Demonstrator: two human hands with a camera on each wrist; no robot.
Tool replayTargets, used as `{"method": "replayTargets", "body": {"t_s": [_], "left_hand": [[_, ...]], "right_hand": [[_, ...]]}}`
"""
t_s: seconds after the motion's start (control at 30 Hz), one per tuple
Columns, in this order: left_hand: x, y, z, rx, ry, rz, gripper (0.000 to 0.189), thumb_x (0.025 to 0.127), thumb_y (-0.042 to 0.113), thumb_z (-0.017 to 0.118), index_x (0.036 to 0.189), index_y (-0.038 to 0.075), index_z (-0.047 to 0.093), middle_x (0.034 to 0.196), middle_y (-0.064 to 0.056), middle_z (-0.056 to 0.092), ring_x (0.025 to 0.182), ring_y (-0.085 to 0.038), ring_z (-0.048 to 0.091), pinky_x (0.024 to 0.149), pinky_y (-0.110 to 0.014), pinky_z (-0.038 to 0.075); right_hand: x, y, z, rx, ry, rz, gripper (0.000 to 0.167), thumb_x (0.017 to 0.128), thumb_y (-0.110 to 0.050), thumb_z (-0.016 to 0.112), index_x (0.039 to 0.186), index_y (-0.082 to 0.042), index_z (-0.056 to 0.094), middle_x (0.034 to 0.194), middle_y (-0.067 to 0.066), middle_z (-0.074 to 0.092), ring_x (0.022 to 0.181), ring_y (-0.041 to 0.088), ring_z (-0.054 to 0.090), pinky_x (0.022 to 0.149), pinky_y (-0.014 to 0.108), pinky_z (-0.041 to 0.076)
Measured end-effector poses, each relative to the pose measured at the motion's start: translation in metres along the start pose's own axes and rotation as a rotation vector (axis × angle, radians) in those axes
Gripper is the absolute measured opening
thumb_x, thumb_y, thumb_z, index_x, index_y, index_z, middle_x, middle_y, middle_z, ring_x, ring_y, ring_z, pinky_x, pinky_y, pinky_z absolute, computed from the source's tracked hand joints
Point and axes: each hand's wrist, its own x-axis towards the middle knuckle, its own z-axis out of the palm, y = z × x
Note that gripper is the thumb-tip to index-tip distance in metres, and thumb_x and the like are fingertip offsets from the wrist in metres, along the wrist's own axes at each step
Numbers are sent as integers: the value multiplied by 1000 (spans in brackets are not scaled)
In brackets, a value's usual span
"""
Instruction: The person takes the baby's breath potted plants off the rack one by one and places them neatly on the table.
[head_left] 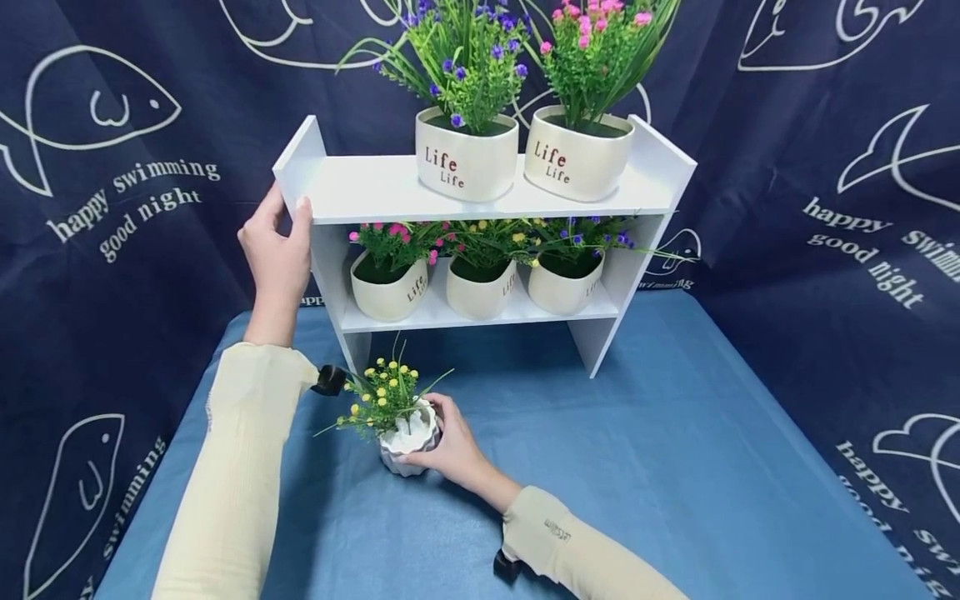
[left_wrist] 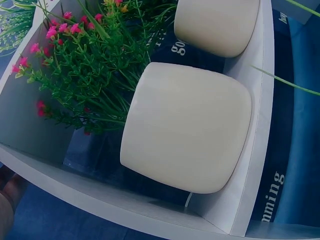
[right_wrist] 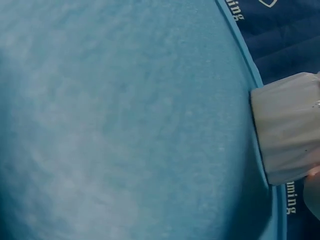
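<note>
My left hand [head_left: 276, 258] grips the left side panel of a white two-tier shelf [head_left: 360, 187], thumb on the near face. In the left wrist view a bit of this hand [left_wrist: 9, 195] shows beside the panel. My right hand [head_left: 457, 446] holds a small ribbed white flowerpot [head_left: 405, 462] by its right side, thumb at the near rim. Yellow artificial flowers [head_left: 382, 387] lean out over the pot's far left rim, in front of the shelf's left leg. The right wrist view shows the pot's ribbed side [right_wrist: 285, 130] low at the blue cloth, with part of a finger [right_wrist: 312, 192].
Two cream pots, one with purple flowers [head_left: 465, 158] and one with pink flowers [head_left: 577, 158], stand on the top board. Three smaller cream pots [head_left: 480, 292] line the lower board. Blue cloth [head_left: 600, 467] covers the table; a dark fish-print curtain [head_left: 780, 292] hangs behind.
</note>
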Motion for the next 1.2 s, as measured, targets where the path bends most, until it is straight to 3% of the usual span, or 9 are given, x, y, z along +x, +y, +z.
{"method": "replayTargets", "body": {"t_s": [0.23,0.5,0.67,0.9,1.03,1.2], "left_hand": [[0,2,2,-14,-8,-11,39,93,19,58,132,14,61,132,-6,63,125,-12,58,108,-24,40],[-1,0,1,-6,5,9,40,93,17,58,132,9,60,131,-8,63,123,-13,59,107,-23,41],[-1,0,2,-2,-2,3,40,93,17,58,132,9,60,131,-8,63,123,-12,59,106,-22,41],[-1,1,3,-2,-2,3,40,93,17,58,133,9,60,131,-9,63,123,-12,59,106,-23,42],[0,2,2,-1,3,4,40,93,16,58,133,9,60,131,-9,63,123,-12,59,106,-23,42],[0,2,2,-7,11,2,40,93,16,58,132,10,61,131,-8,63,123,-11,59,106,-22,42]], "right_hand": [[2,-6,-14,143,-40,-39,91,66,2,84,141,3,32,144,23,40,139,35,39,118,41,26],[10,-32,-46,145,5,-151,83,77,2,76,145,3,28,150,20,38,144,35,30,119,34,22],[15,-56,-63,142,80,-222,63,89,1,64,144,4,33,149,23,41,143,33,34,118,30,25],[23,-96,-81,124,266,-334,41,91,2,60,130,8,50,131,25,58,129,32,52,110,28,39],[29,-119,-92,115,355,-400,33,91,2,59,123,8,56,123,25,63,122,28,59,106,28,44],[38,-143,-105,122,399,-492,31,93,1,57,122,9,56,121,25,64,119,17,60,106,31,44]]}}
